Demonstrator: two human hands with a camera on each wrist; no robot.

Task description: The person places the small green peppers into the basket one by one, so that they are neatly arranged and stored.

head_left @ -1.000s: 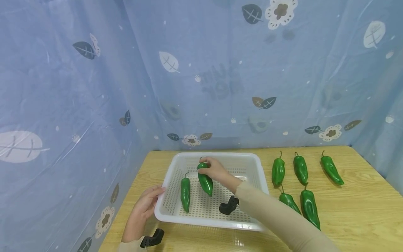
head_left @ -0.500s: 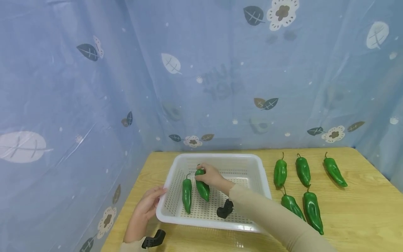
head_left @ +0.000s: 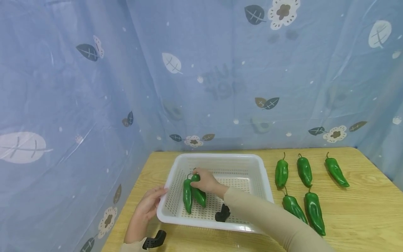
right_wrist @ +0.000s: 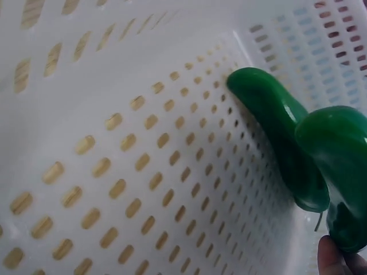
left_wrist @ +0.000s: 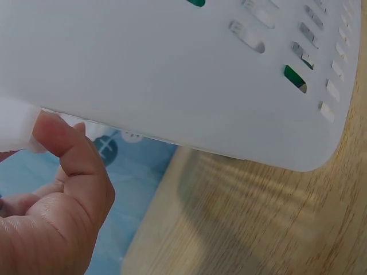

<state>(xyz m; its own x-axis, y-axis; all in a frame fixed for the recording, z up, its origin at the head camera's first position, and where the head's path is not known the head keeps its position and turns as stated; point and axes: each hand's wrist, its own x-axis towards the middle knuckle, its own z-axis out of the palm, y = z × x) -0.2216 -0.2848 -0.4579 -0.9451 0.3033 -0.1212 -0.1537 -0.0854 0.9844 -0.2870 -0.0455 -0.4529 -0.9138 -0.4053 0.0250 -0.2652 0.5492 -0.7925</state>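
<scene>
A white perforated basket (head_left: 256, 164) sits on the wooden table. Inside it my right hand (head_left: 204, 182) grips a green pepper (head_left: 199, 195) by its stem end, set down against a second green pepper (head_left: 187, 195) lying on the basket floor. The right wrist view shows both peppers side by side, the held pepper (right_wrist: 338, 166) over the lying pepper (right_wrist: 269, 120), with a fingertip (right_wrist: 332, 255) at the bottom edge. My left hand (head_left: 148, 206) holds the basket's left rim (left_wrist: 172, 74), thumb (left_wrist: 71, 157) against the wall.
Several more green peppers (head_left: 281, 172) lie on the table (head_left: 362, 217) right of the basket, in two rows. A blue patterned curtain (head_left: 94, 105) closes off the back and left. Black wrist-camera mounts (head_left: 154, 239) show at both wrists.
My right hand has moved the pepper left and down inside the basket until it rests beside the other pepper. The left hand has stayed on the rim.
</scene>
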